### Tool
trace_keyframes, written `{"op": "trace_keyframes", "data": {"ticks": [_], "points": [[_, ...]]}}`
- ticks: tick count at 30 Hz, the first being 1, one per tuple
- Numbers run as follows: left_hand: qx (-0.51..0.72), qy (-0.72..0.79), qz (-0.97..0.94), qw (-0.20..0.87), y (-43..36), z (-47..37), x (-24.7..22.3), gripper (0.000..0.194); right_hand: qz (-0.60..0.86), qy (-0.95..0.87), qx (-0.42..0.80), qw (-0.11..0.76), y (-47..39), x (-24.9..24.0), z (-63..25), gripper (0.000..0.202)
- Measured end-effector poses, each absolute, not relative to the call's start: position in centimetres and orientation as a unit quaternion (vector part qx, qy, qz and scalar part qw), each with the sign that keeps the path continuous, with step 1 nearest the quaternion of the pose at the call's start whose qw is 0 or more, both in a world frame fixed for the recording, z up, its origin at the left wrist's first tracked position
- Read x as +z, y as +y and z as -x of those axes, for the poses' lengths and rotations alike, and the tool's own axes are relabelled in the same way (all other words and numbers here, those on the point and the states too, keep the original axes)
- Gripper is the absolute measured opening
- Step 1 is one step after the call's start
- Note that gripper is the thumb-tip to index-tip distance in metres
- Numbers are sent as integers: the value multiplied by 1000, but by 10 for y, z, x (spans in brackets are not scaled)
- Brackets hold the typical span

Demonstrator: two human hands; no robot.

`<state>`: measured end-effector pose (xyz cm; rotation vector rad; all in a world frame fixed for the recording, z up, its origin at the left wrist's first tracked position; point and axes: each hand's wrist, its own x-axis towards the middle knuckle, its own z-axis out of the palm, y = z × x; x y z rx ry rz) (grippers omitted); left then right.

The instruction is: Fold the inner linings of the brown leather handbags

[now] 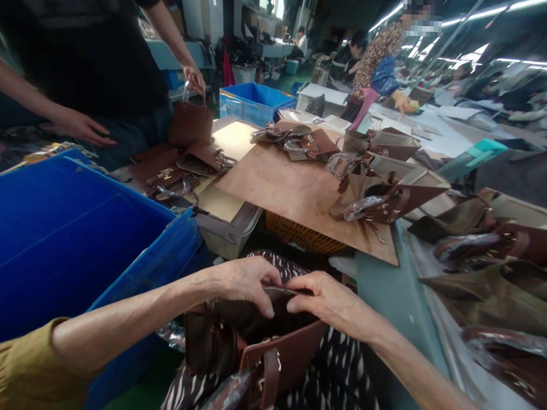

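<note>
A brown handbag (pixel 289 351) rests on my lap, its mouth facing up and its dark lining showing. My left hand (pixel 252 282) pinches the far top edge of the bag between thumb and fingers. Close beside it, my right hand (pixel 319 294) grips the same edge, thumb on the inner side. A plastic-wrapped handle (pixel 229 396) hangs at the near side of the bag, next to a brown strap (pixel 270 377) with metal fittings. The bag's bottom is hidden.
Left of me stands a large blue bin (pixel 73 220). Ahead, several brown bags lie around a brown board (pixel 283 181) above an orange basket (pixel 304 230). More bags (pixel 503 239) cover the right table. A co-worker's hand (pixel 195 79) holds another bag (pixel 190 123) by its handle.
</note>
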<state>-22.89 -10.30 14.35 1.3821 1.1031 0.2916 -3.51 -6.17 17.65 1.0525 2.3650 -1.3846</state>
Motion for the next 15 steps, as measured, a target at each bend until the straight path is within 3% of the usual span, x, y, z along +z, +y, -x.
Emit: {"op": "trace_keyframes", "data": {"ticks": [4,15], "points": [[130,430,-561,695,-99,240,140,31,-340,790,-500,100,-55,167,35,21],[133,485,-618,604,-99,235,141,22,-348,777,-515,101,-55,163,38,27]]}}
